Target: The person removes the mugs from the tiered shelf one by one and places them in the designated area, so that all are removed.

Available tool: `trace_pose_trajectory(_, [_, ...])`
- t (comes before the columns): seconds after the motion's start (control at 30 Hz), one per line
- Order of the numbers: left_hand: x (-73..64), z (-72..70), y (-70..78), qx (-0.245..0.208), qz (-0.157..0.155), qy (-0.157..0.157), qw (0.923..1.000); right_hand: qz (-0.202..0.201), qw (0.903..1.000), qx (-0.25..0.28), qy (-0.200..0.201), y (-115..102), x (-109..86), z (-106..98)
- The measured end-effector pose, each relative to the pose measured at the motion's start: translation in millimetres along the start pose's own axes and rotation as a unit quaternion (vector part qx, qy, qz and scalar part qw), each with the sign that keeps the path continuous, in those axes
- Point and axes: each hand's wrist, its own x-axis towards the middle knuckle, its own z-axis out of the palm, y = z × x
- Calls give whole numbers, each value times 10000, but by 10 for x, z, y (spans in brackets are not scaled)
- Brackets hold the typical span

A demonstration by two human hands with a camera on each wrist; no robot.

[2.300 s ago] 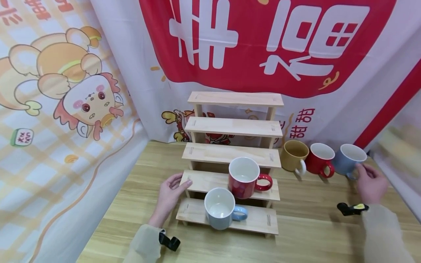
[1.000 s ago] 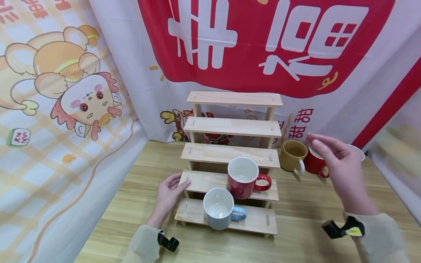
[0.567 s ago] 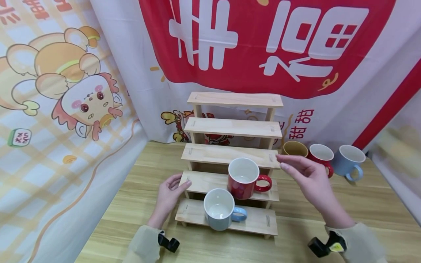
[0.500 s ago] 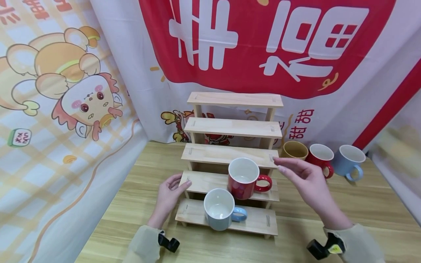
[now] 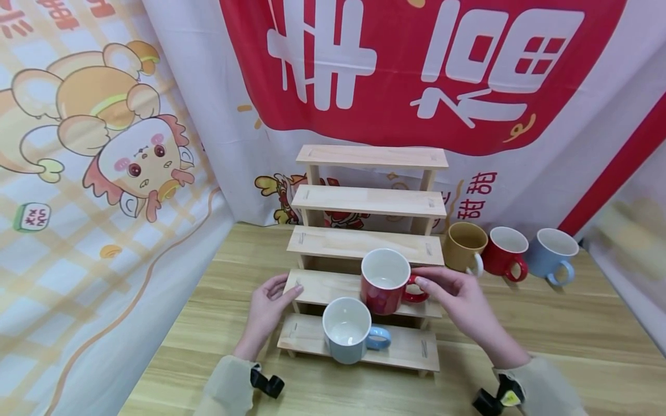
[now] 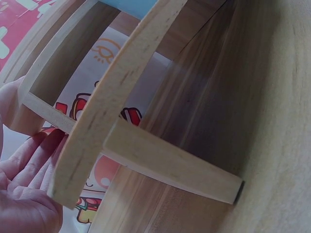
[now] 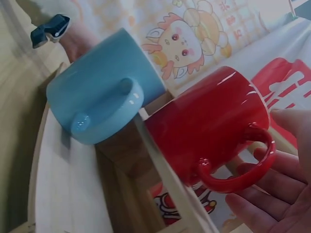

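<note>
A light wooden stepped shelf (image 5: 364, 199) stands on the table. My left hand (image 5: 266, 309) grips the left end of its second step from the bottom, thumb over the board, fingers beside it. On that step sits a red mug (image 7: 209, 121), white inside, its handle to the right. My right hand (image 5: 465, 303) is at this handle; in the right wrist view the fingers (image 7: 279, 182) stretch loosely behind the handle loop and the thumb is near the rim. A light blue mug (image 5: 347, 345) is on the lowest step, its handle also to the right.
Right of the shelf, three mugs stand in a row on the wooden table (image 5: 510, 329): a tan mug (image 5: 462, 254), a red mug (image 5: 499, 260) and a blue mug (image 5: 546, 263). A printed cloth (image 5: 250, 133) hangs behind, and another at the left.
My right hand has moved left from the blue mug at the far right, past the other mugs, to the red mug's handle on the shelf. My left hand stays put.
</note>
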Motion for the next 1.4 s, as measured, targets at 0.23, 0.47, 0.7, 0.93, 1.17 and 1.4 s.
trace_pose_trajectory(0.23, [6,6,6,-51,0,-13,10000,166,9998,89,71,50,-4,66])
trace_pose_trajectory(0.47, [2,3,7,-74,-55,-18,10000,228,9995,115,184,74,-28,95])
trace_pose_trajectory(0.7, [-10,7,17,-14,-82,-15,10000,393,9984,349,192,102,-31,103])
trace_pose_trajectory(0.93, [-8,12,8,-37,-62,8,10000,550,9958,729,118,74,-51,116])
trace_pose_trajectory(1.17, [-14,10,2,-82,-100,8,9999,640,9930,973,198,80,-69,129])
trace_pose_trajectory(1.4, [-17,3,10,-79,-92,-8,9999,741,9913,1071,184,73,-62,132])
